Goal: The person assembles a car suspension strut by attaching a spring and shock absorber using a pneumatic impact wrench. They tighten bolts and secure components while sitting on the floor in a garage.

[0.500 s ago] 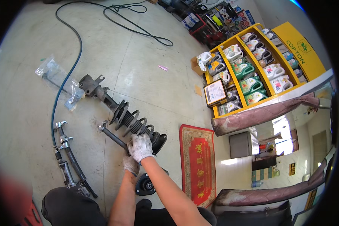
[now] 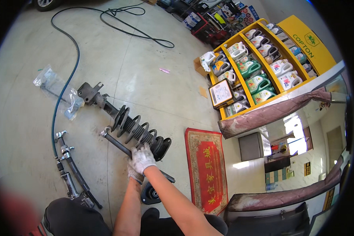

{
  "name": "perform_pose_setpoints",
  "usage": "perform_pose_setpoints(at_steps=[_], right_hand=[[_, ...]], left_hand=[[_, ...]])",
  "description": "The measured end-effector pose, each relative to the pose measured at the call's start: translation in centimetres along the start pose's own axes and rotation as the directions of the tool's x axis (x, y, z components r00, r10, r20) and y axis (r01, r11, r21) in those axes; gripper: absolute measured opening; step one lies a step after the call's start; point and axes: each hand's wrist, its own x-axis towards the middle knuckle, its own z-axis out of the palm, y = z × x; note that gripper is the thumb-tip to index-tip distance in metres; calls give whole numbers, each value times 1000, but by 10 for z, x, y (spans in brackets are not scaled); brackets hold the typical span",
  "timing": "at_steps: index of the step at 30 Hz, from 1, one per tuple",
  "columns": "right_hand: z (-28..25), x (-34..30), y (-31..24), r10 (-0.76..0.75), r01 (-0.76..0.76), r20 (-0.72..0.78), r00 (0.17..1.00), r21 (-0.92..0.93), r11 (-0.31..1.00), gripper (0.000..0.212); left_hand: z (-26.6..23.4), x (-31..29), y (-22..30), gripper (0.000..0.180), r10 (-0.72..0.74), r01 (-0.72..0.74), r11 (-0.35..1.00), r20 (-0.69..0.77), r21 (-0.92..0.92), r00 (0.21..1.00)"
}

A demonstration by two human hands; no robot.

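A spring compressor [image 2: 118, 144], a dark rod with a silver hooked jaw at its far end, lies slantwise beside a strut with a coil spring [image 2: 134, 126]. My right hand [image 2: 142, 158], in a white work glove, closes round the rod close to the spring's near end. Just below it, my gloved left hand [image 2: 135, 174] is closed on the same rod; its fingers are partly hidden. The rod's lower end shows past my right wrist. A black round strut mount [image 2: 151, 194] rests on the floor beneath my forearms.
On the left lies another spring compressor [image 2: 75, 169] beside an air tool [image 2: 69, 184] on a long hose [image 2: 78, 51]. A clear plastic bag [image 2: 53, 84] is beyond the strut. Right are a red mat [image 2: 207, 169] and a yellow rack [image 2: 253, 69] of jugs.
My right hand has shifted off the spring's near end toward the rod and my left hand. The whole view has moved slightly; the spring's near end is less covered.
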Motion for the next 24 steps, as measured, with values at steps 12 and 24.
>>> perform_pose_setpoints(at_steps=[12, 24], right_hand=[[-2, 0, -2, -27, 29, 47, 999, -36, 999, 49], [19, -1, 4, 12, -12, 3, 1000, -29, 1000, 27]], left_hand=[[-7, 1, -4, 48, -139, 171, 627, 107, -760, 984], [-7, -2, -35, 46, -121, 200, 487, 161, -850, 979]])
